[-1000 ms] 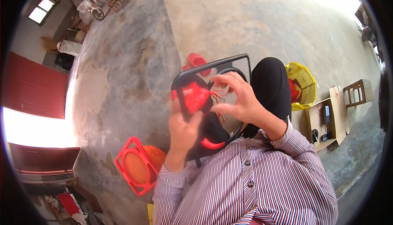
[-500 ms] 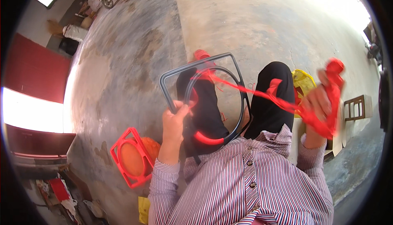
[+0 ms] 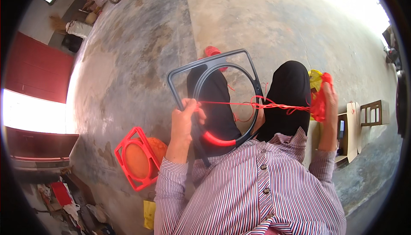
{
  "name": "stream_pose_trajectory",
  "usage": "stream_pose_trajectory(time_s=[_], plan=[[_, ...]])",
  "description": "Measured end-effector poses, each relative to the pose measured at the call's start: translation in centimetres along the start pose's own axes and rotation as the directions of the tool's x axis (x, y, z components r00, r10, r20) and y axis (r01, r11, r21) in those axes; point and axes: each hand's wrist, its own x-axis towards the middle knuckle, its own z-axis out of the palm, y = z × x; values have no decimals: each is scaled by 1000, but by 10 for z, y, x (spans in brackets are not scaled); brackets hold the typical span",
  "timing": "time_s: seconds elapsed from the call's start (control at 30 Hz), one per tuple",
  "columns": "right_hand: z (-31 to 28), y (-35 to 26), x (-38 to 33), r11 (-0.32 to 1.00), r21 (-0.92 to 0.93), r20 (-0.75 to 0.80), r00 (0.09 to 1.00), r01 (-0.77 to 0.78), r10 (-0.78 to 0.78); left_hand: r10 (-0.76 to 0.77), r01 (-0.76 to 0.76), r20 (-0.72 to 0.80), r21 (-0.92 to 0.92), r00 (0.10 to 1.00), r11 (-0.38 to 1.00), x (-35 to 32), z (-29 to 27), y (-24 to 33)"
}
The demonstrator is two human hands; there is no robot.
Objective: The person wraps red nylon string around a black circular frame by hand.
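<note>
My left hand (image 3: pixel 183 123) is closed on the left side of a dark grey frame (image 3: pixel 188 73) with a ring set inside it. The frame stands tilted over my lap, and the lower part of the ring has a smooth red wrapping (image 3: pixel 219 141). From the fingers of that hand a thin red cord (image 3: pixel 227 103) runs taut across the ring, becoming looped and twisted strands toward the right. My right hand (image 3: pixel 329 108) grips a bunched skein of the red cord (image 3: pixel 317 106) beside my right knee; its fingers are partly hidden by the skein.
To my left, a red frame (image 3: pixel 145 158) leans against a round orange object (image 3: pixel 158 149). On the right are a yellow bag (image 3: pixel 315 79), an opened cardboard box (image 3: pixel 352 132) and a small wooden stool (image 3: pixel 374 113). Red cord scraps lie between my legs.
My right hand has come inward and down with the red skein. The cord, loose and blurred before, is now stretched straight across the ring. My left hand keeps hold of the frame.
</note>
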Motion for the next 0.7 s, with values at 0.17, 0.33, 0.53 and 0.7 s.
stream_pose_trajectory(time_s=[0.17, 0.33, 0.53, 0.7], plan=[[63, 13, -4, 953, -303, 377, 919, 6, 114, 69, -81, 84, 156, 994, 984, -14, 18, 17], [166, 7, -28, 892, -447, 670, 687, 70, 282, 285, -398, 310, 408, 907, 822, -26, 50, 26], [182, 11, -34, 703, 255, 884, 454, -664, 108, 119, -218, 222, 507, 968, 834, -18, 33, 19], [180, -8, -50, 787, -132, 660, 646, 603, -384, 434, -470, 196, 213, 879, 857, -19, 58, 20]])
